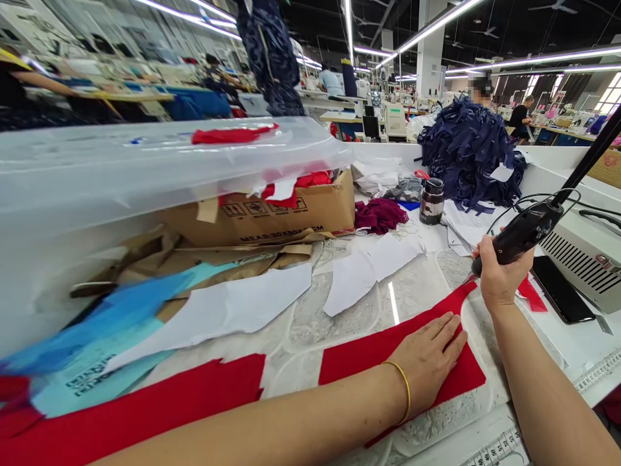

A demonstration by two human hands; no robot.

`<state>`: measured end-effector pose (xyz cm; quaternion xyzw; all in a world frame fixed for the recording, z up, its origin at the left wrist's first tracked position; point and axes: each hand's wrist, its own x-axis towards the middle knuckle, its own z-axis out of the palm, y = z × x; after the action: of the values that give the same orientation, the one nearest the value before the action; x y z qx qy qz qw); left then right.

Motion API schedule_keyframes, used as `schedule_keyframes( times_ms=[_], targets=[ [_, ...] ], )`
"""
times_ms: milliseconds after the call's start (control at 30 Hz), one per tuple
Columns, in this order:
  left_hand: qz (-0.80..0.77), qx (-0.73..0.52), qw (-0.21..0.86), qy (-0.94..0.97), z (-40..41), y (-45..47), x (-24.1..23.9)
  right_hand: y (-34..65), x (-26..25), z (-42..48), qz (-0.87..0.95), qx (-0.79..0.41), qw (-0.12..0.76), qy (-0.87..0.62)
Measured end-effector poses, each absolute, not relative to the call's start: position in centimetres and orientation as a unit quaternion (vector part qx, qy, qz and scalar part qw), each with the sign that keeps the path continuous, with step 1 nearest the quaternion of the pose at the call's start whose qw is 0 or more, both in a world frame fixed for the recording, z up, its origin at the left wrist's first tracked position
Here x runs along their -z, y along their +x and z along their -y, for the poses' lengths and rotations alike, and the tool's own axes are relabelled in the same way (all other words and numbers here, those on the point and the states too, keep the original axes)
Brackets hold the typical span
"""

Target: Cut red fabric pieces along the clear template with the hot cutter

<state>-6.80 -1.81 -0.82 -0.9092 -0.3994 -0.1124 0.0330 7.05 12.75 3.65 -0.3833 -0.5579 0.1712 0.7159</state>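
A red fabric piece [369, 356] lies flat on the worktop, its narrow upper end reaching to the right. My left hand [429, 353] rests on it, palm down with fingers stretched out, wearing a yellow bangle [406, 395]. Wrapped in my right hand [502, 275] is a black corded handheld tool [526, 233] with a thin metal tip; its exact kind is unclear. That tip points down at the narrow end of the red piece; whether it touches is hard to tell. Under a clear sheet, curved outlines show around the fabric. Another red fabric piece [194, 401] lies left, partly behind my left forearm.
White paper patterns [373, 265] lie beyond the fabric, before a cardboard box [301, 217]. A dark cup [431, 202] stands by a heap of navy strips [470, 155]. At right are a phone [563, 289] and a vented grey machine box [589, 259]. People sit farther back.
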Motion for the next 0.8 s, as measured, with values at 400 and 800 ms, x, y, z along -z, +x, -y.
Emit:
schedule_keyframes(
  times_ms=[400, 800],
  targets=[
    [0.413, 0.125, 0.008, -0.902, 1.9, -7.3, 0.0, 6.6, -3.7, -12.7, 0.523, -0.126, 0.732, -0.417],
    [0.629, 0.077, -0.126, -0.764, 4.2, -17.9, -3.3, 6.3, -5.9, -11.2, 0.546, -0.077, 0.712, -0.435]
  ],
)
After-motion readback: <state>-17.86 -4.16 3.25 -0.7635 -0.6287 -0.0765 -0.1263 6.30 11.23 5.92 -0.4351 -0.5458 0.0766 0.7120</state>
